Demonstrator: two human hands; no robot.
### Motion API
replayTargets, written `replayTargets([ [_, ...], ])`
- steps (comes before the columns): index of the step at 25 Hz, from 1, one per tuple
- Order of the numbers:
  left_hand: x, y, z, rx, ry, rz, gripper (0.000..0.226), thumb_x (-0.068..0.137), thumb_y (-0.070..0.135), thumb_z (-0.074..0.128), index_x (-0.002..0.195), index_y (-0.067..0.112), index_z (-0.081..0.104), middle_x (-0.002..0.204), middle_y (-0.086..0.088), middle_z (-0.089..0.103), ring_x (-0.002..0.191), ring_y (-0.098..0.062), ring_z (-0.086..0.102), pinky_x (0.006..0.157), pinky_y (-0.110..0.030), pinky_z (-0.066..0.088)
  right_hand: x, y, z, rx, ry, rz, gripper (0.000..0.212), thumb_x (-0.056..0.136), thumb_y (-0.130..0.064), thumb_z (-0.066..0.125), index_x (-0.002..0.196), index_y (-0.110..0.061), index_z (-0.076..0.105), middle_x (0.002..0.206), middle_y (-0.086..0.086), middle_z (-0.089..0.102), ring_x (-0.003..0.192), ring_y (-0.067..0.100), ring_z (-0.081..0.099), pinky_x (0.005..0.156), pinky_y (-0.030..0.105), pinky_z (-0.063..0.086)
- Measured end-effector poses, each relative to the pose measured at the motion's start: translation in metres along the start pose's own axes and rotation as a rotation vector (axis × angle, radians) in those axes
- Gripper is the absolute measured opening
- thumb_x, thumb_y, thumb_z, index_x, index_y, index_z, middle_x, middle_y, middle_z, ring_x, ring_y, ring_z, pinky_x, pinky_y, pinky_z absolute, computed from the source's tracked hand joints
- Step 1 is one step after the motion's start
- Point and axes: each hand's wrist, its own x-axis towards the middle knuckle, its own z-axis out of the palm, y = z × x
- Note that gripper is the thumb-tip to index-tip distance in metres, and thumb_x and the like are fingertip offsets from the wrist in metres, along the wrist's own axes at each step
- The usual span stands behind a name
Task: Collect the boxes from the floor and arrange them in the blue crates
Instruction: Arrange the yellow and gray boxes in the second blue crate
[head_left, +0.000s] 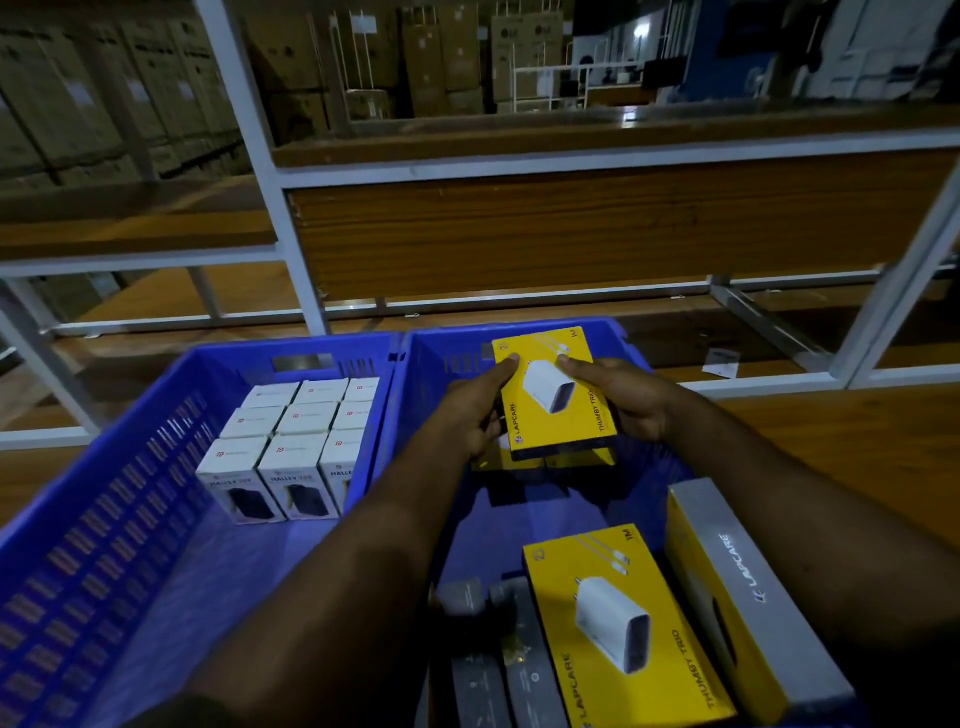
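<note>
Both hands hold a yellow charger box (558, 410) over the far part of the right blue crate (613, 338). My left hand (475, 410) grips its left edge, my right hand (618, 397) grips its right edge. More yellow boxes (524, 460) lie under it in the crate, mostly hidden. Near me, another yellow charger box (618, 634) lies flat beside a grey and yellow box (743, 592) standing on edge. The left blue crate (130, 483) holds several white boxes (296, 441) packed upright in rows at its far right corner.
A white metal shelf frame (280, 182) with wooden boards (571, 228) stands right behind the crates. Grey box ends (498, 675) show at the near edge of the right crate. A small white paper (722, 361) lies on the low shelf board at right. Stacked cartons fill the dark background.
</note>
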Motion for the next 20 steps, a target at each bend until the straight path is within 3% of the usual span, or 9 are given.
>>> replayTargets([
  [3, 0.003, -0.008, 0.003, 0.034, 0.012, -0.007, 0.016, 0.096, 0.024, 0.064, 0.099, 0.008, 0.064, 0.095, -0.007, 0.071, 0.081, -0.02, 0.068, 0.056, -0.032, 0.056, 0.004, 0.002, -0.002, 0.057, 0.036, -0.008, 0.05, 0.096, -0.041, 0.054, 0.133, -0.008, 0.056, 0.122, 0.019, 0.067, 0.116, 0.036, 0.061, 0.103, 0.054, 0.045],
  [7, 0.01, -0.018, 0.007, 0.196, 0.13, 0.126, 0.019, 0.1, 0.023, 0.054, 0.103, 0.007, 0.064, 0.079, -0.01, 0.057, 0.062, -0.019, 0.053, 0.046, -0.018, 0.045, 0.004, 0.003, -0.006, 0.119, -0.077, -0.025, 0.052, 0.099, -0.052, 0.038, 0.129, -0.016, 0.059, 0.126, 0.015, 0.064, 0.118, 0.033, 0.06, 0.101, 0.051, 0.047],
  [8, 0.007, -0.016, 0.008, 0.16, 0.062, 0.116, 0.03, 0.103, 0.033, 0.048, 0.105, 0.008, 0.064, 0.081, -0.01, 0.061, 0.065, -0.02, 0.057, 0.048, -0.019, 0.047, 0.002, 0.003, -0.005, 0.107, -0.091, -0.05, 0.048, 0.1, -0.048, 0.04, 0.13, -0.016, 0.059, 0.128, 0.015, 0.063, 0.118, 0.032, 0.061, 0.097, 0.048, 0.05],
  [10, 0.002, -0.011, 0.009, -0.01, -0.187, 0.034, 0.059, 0.101, 0.059, 0.031, 0.117, 0.013, 0.062, 0.1, -0.013, 0.069, 0.084, -0.027, 0.067, 0.072, -0.036, 0.056, -0.001, 0.003, -0.002, 0.025, -0.095, -0.115, 0.038, 0.099, -0.03, 0.049, 0.133, -0.014, 0.059, 0.135, 0.014, 0.06, 0.12, 0.03, 0.059, 0.088, 0.038, 0.055],
  [12, 0.005, -0.009, 0.003, -0.105, -0.336, -0.019, 0.074, 0.094, 0.07, 0.032, 0.129, 0.012, 0.06, 0.123, -0.019, 0.066, 0.107, -0.036, 0.066, 0.098, -0.055, 0.049, -0.004, 0.003, 0.002, -0.1, -0.079, -0.158, 0.036, 0.098, -0.013, 0.053, 0.133, -0.014, 0.059, 0.135, 0.008, 0.059, 0.113, 0.024, 0.059, 0.08, 0.03, 0.052],
  [13, 0.007, -0.01, 0.001, -0.082, -0.322, -0.019, 0.07, 0.093, 0.066, 0.043, 0.132, 0.011, 0.06, 0.13, -0.019, 0.063, 0.114, -0.038, 0.063, 0.104, -0.058, 0.044, -0.004, 0.002, 0.002, -0.142, -0.059, -0.18, 0.036, 0.097, -0.008, 0.053, 0.131, -0.014, 0.06, 0.132, 0.004, 0.061, 0.109, 0.02, 0.059, 0.079, 0.028, 0.049],
  [15, 0.008, -0.012, 0.003, 0.007, -0.233, -0.018, 0.044, 0.093, 0.04, 0.063, 0.126, 0.011, 0.063, 0.131, -0.017, 0.064, 0.118, -0.035, 0.062, 0.105, -0.054, 0.046, -0.003, 0.001, 0.0, -0.144, 0.024, -0.229, 0.033, 0.096, -0.005, 0.054, 0.126, -0.015, 0.064, 0.125, 0.001, 0.065, 0.102, 0.015, 0.06, 0.077, 0.026, 0.046],
  [17, 0.008, -0.011, 0.003, 0.004, -0.167, -0.041, 0.016, 0.095, 0.019, 0.061, 0.109, 0.012, 0.063, 0.117, -0.014, 0.068, 0.105, -0.03, 0.066, 0.096, -0.046, 0.052, 0.0, 0.001, -0.004, -0.097, 0.148, -0.252, 0.03, 0.094, -0.006, 0.059, 0.122, -0.013, 0.065, 0.113, 0.003, 0.068, 0.094, 0.016, 0.062, 0.069, 0.025, 0.049],
  [20, 0.005, -0.005, 0.0, -0.118, -0.148, -0.064, 0.012, 0.098, 0.02, 0.055, 0.106, 0.012, 0.06, 0.107, -0.015, 0.068, 0.09, -0.029, 0.065, 0.091, -0.046, 0.049, 0.005, 0.002, -0.008, -0.022, 0.303, -0.213, 0.027, 0.093, -0.012, 0.063, 0.12, -0.01, 0.062, 0.096, 0.006, 0.068, 0.079, 0.015, 0.062, 0.063, 0.028, 0.05],
])
